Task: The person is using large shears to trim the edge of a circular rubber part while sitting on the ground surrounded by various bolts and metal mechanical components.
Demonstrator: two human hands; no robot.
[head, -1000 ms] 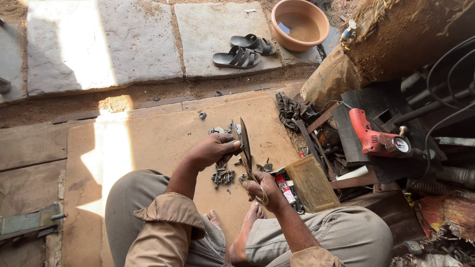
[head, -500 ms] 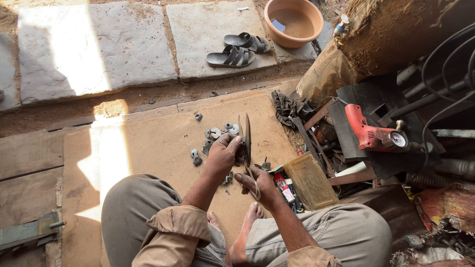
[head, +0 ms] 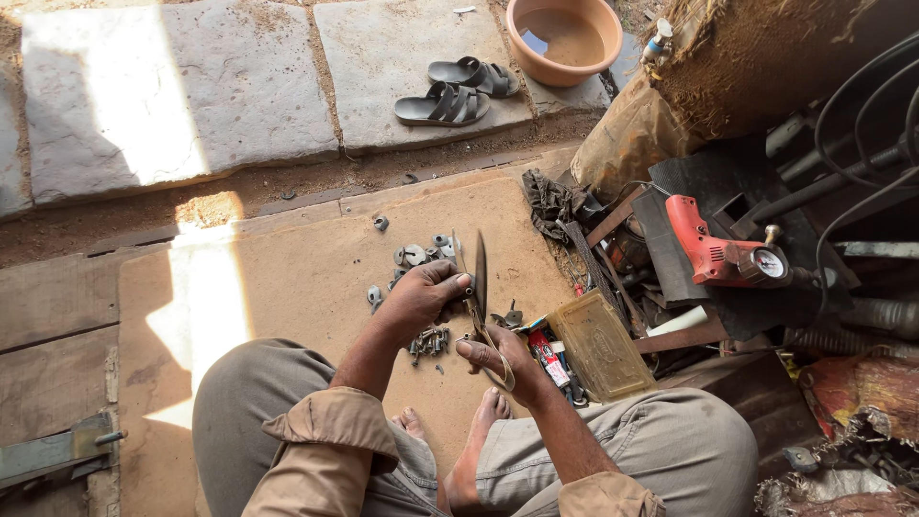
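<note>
I sit cross-legged on a brown board (head: pixel 287 278). My right hand (head: pixel 498 359) grips the handles of large metal shears (head: pixel 479 278), whose dark blades point away from me. My left hand (head: pixel 426 297) is at the blades, fingertips pinching something small against them; I cannot tell what it is. Several small metal washers and bolts (head: pixel 416 257) lie scattered just beyond the left hand, and a cluster of bolts (head: pixel 429 341) lies under it.
A yellowish box (head: pixel 598 345) and small tubes lie right of my hands. Further right are a red power tool (head: pixel 708 244), a gauge, hoses and scrap. Black sandals (head: pixel 459 91) and an orange basin (head: pixel 565 33) sit on stone slabs ahead.
My left hand has moved from the pile of parts up to the shear blades. The view has shifted slightly; the right hand keeps its hold on the shears.
</note>
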